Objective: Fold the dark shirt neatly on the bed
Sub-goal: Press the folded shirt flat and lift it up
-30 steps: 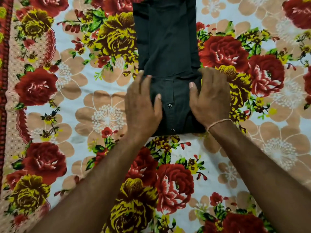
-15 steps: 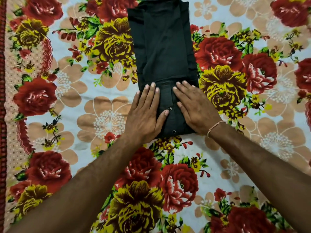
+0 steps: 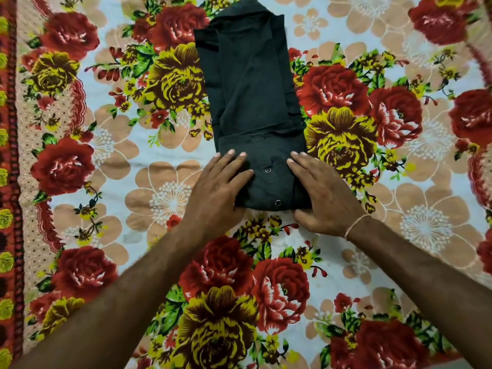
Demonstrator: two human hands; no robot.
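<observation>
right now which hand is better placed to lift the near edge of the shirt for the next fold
Right, probably. The right hand has its thumb at the dark shirt's near edge; the left hand lies flat on top.

A dark shirt lies folded into a long narrow strip on the floral-sheeted bed I am watching, its near end doubled over, two snap buttons showing, collar at the far end.

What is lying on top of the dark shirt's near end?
Both hands rest flat on the dark shirt: left hand, right hand. Two snap buttons show between them; fabric beneath the palms is hidden.
</observation>
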